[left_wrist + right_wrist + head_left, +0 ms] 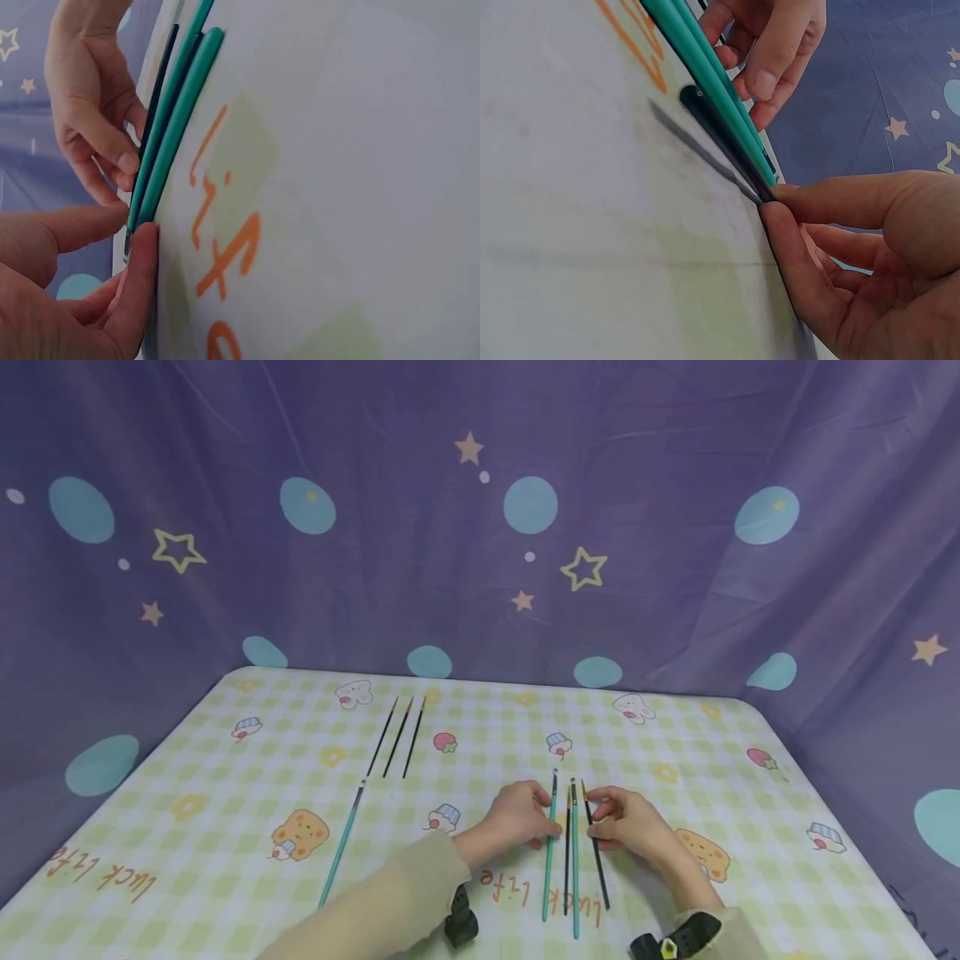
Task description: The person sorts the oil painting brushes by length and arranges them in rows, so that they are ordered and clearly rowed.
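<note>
paintbrushes between two hands on a patterned counter [787, 860]; we take the central teal brush [575, 877] as our landmark. to its left lies the left teal brush [550, 868], which we see pinched by the thumb and fingers of the left hand [517, 817]. to its right, the right black brush [601, 877] slants outward at its near end, pinched between thumb and finger of the right hand [630, 822]. the inner black brush [566, 877] lies just left of the landmark. we judge rolling the chief hazard: the handles are slim and look round, so a stray knuckle against the landmark could turn it over the inner black brush. the slant is a second cause; drawn inward at that angle, the right black brush could cross the landmark instead of lying along it. its near end appears raised, so a slackened pinch might drop it askew. well left of the landmark lie three black brushes [398, 737] and a far teal brush [342, 843]; the left sleeve [390, 893] is near the latter, and we suspect a low forearm could sweep it aside.
</note>
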`<action>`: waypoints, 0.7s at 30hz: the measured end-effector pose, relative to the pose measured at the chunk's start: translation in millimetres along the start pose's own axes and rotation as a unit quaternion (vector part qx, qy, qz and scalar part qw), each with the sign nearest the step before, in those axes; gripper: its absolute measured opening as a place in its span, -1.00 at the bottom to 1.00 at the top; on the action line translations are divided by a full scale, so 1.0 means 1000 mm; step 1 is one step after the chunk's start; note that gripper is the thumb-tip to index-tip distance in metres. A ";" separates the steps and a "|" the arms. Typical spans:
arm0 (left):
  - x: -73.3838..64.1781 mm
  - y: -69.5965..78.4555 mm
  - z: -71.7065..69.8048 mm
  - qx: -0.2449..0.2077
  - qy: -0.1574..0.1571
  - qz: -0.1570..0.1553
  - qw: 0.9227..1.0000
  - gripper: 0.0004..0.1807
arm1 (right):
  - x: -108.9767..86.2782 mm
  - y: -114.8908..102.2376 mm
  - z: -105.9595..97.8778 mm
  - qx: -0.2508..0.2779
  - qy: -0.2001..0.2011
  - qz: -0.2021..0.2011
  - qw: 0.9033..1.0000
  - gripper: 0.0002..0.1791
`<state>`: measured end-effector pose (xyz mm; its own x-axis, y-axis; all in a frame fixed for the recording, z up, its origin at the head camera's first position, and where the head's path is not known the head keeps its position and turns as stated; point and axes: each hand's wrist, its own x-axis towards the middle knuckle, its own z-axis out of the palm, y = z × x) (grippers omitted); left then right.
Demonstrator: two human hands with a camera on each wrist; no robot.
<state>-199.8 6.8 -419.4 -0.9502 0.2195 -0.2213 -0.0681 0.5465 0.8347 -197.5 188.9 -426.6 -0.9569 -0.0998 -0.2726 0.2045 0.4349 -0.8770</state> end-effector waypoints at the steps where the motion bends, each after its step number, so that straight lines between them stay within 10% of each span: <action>1: 0.000 0.000 0.001 0.008 0.003 0.001 1.000 -0.65 | 0.000 0.000 0.000 0.000 -0.001 0.000 1.000 -0.46; 21: -0.001 0.007 0.000 0.078 -0.007 0.016 0.997 -0.63 | -0.001 0.000 -0.001 -0.005 -0.008 -0.010 1.000 -0.46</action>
<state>-199.2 10.4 -413.4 -0.9465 0.2504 -0.2038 0.0115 0.6570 0.7538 -196.7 189.7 -426.3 -0.9576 -0.1221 -0.2610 0.1830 0.4422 -0.8781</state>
